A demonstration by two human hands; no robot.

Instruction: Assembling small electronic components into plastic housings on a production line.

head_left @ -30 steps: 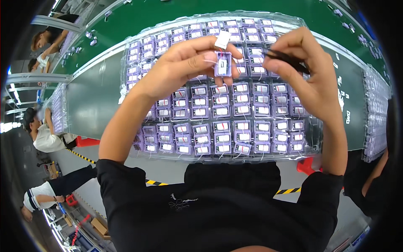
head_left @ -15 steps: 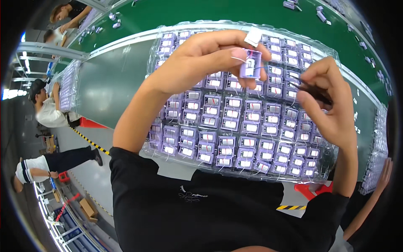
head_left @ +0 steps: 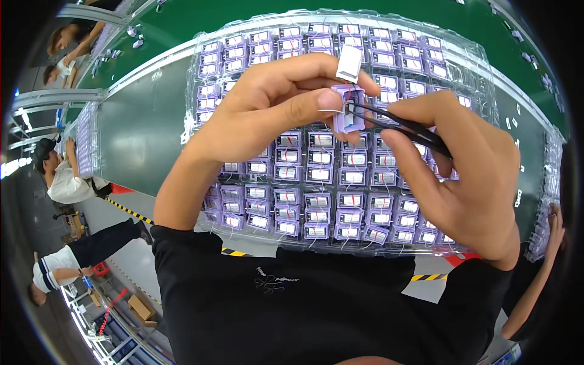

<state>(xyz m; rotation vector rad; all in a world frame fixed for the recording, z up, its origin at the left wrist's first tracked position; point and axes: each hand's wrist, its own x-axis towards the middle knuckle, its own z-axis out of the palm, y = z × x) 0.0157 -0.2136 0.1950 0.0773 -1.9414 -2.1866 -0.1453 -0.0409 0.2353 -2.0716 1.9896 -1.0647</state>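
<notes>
Pinched in my left hand [head_left: 261, 112] is a small purple plastic housing [head_left: 339, 123], its open side showing wires and a pale part inside. A white rectangular block [head_left: 350, 63] sits just above the housing, by my left fingertips, with red wire between the two. One thin white wire sticks out past my left thumb. My right hand [head_left: 471, 167] grips black tweezers [head_left: 420, 129], whose tips reach into the housing. Below both hands lies a clear plastic tray [head_left: 193, 100] filled with rows of similar purple housings [head_left: 319, 174], each with a white or silver block in it.
A green conveyor belt [head_left: 201, 21] with scattered purple parts runs along the far side. Another filled tray [head_left: 88, 131] stands at the left, beside a person in white [head_left: 64, 176]. At the right edge, someone's forearm [head_left: 535, 298] reaches toward another stack of trays [head_left: 543, 228].
My right hand has come left and brought the tweezer tips into the housing. My left hand, still holding the housing, sits slightly lower and further left in view. The whole view has shifted a little.
</notes>
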